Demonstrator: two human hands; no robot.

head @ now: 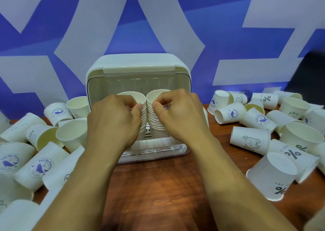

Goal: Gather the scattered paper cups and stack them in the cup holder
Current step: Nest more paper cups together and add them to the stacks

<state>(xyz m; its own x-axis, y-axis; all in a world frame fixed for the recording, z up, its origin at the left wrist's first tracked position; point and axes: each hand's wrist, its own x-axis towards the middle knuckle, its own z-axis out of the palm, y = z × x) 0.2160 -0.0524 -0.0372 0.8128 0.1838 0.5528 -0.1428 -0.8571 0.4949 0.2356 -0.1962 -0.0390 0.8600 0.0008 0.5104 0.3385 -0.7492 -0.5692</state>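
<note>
"Where were the cups?"

"Two nested stacks stood in the white plastic cup holder (139, 63), side by side, long axes upright, mouths up."

"Your hands?"

"My left hand (114, 118) gripped the left stack of white paper cups (131, 97), and my right hand (179, 116) gripped the right stack (158, 94). Loose printed paper cups (249, 139) lay mostly on their sides across the brown wooden table (158, 186)."

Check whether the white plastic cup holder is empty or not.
Not empty: two white paper cup stacks stand in the cup holder.
</note>
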